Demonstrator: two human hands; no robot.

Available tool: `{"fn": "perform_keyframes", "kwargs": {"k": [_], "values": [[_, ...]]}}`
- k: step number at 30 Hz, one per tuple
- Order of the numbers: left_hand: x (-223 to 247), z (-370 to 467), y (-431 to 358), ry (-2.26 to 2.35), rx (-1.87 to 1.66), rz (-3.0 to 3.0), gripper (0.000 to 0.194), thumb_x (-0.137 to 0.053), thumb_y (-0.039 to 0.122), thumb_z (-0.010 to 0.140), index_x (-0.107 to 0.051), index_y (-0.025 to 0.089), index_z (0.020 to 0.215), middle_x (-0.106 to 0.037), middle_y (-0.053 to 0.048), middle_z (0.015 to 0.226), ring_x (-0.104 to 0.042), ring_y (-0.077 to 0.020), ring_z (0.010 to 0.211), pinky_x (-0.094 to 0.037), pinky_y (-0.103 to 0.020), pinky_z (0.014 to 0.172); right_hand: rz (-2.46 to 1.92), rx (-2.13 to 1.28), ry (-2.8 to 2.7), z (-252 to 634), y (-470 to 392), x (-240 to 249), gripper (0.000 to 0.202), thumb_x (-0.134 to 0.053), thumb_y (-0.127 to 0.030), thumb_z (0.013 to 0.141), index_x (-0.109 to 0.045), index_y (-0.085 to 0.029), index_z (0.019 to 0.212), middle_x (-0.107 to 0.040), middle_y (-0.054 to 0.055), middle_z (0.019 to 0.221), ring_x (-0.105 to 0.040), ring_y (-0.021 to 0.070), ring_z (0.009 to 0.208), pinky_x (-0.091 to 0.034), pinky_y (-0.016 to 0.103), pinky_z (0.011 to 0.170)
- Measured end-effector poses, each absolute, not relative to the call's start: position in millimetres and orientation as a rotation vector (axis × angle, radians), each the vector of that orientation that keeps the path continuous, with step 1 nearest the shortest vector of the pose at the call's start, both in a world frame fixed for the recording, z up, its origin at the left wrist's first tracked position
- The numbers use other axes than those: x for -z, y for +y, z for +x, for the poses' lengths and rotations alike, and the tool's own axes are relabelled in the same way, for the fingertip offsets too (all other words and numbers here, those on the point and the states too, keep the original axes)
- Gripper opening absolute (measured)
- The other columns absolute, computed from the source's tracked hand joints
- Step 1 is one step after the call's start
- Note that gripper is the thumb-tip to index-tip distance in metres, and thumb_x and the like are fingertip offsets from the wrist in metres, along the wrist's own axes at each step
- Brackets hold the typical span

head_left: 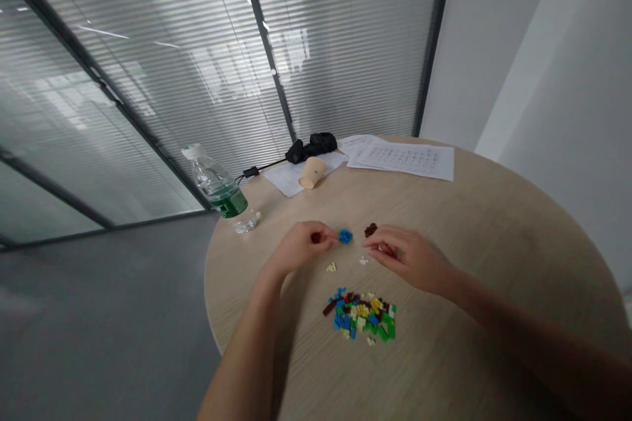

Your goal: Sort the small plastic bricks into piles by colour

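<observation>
Head view: both my hands are over a round, pale wood-grain desk point(498, 223), with small plastic building bricks between and below them.
Left hand: my left hand point(305, 242) has thumb and fingers drawn together; I cannot tell whether a brick is pinched there.
Right hand: my right hand point(412, 255) is half curled, fingertips pointing left; I cannot tell whether it grips anything.
Blue cluster: the compact bright-blue brick cluster point(345, 237) lies just right of my left fingertips, so the left hand is nearer; it shows no clear long axis.
Brown cluster: the dark-brown brick cluster point(370, 229) sits just beyond my right fingers.
Pale clusters: the tiny white brick cluster point(364, 261) is just nearer me than my right fingertips; the cream brick cluster point(331, 267) is nearer me than my left hand.
Mixed heap: the multicoloured brick heap point(363, 316) lies closer to me, longest from left to right.
Count: four small clusters, one heap, two hands; single bricks are too small to count.
Far edge: one clear plastic bottle with a green label point(231, 202), one tan paper cup point(312, 173).
</observation>
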State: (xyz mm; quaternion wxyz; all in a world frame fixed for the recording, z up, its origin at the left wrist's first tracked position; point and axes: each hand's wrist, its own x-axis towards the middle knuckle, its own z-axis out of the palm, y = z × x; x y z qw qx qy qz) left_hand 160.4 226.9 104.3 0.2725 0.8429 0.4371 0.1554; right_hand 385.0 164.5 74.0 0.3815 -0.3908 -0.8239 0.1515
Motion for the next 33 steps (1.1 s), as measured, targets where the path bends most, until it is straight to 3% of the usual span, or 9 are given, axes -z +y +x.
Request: {"fn": "perform_keyframes", "kwargs": {"k": [5, 14, 22, 33], "values": [[-107.4, 135.2, 238.9, 1.78, -0.225, 2.435, 0.02, -0.051, 0.028, 0.073, -0.068, 0.02, 0.081, -0.061, -0.002, 0.069, -0.051, -0.0121, 0.06, -0.029, -0.021, 0.052, -0.991, -0.35, -2.139, 385.8, 165.5, -73.4, 0.016, -0.049, -0.021, 0.085, -0.06, -0.016, 0.095, -0.057, 0.001, 0.071, -0.047, 0.0096, 0.058, -0.038, 0.022, 0.057], [-106.2, 139.6, 235.9, 1.828, -0.092, 2.418, 0.02, -0.051, 0.03, 0.074, -0.068, 0.021, 0.083, -0.065, -0.002, 0.075, -0.055, -0.0135, 0.065, -0.029, -0.022, 0.051, -1.041, -0.406, -2.288, 386.3, 166.2, -71.3, 0.013, -0.05, -0.02, 0.083, -0.062, -0.017, 0.086, -0.061, 0.002, 0.076, -0.049, 0.0097, 0.059, -0.037, 0.022, 0.059], [-106.8, 140.2, 236.0, 1.81, -0.026, 2.428, 0.021, -0.051, 0.03, 0.075, -0.068, 0.02, 0.083, -0.065, -0.003, 0.077, -0.055, -0.0143, 0.065, -0.03, -0.023, 0.052, -0.915, -0.482, -2.483, 386.6, 166.4, -69.4, 0.01, -0.053, -0.017, 0.08, -0.063, -0.016, 0.079, -0.062, 0.002, 0.079, -0.053, 0.0118, 0.072, -0.038, 0.023, 0.067], [-106.7, 139.9, 236.0, 1.797, -0.055, 2.428, 0.023, -0.05, 0.034, 0.076, -0.067, 0.02, 0.084, -0.063, -0.003, 0.075, -0.054, -0.0136, 0.064, -0.028, -0.023, 0.051, -0.825, -0.692, -2.577, 385.5, 161.4, -73.3, 0.023, -0.052, -0.01, 0.078, -0.071, -0.019, 0.086, -0.062, 0.003, 0.082, -0.056, 0.0096, 0.067, -0.042, 0.022, 0.067]]}}
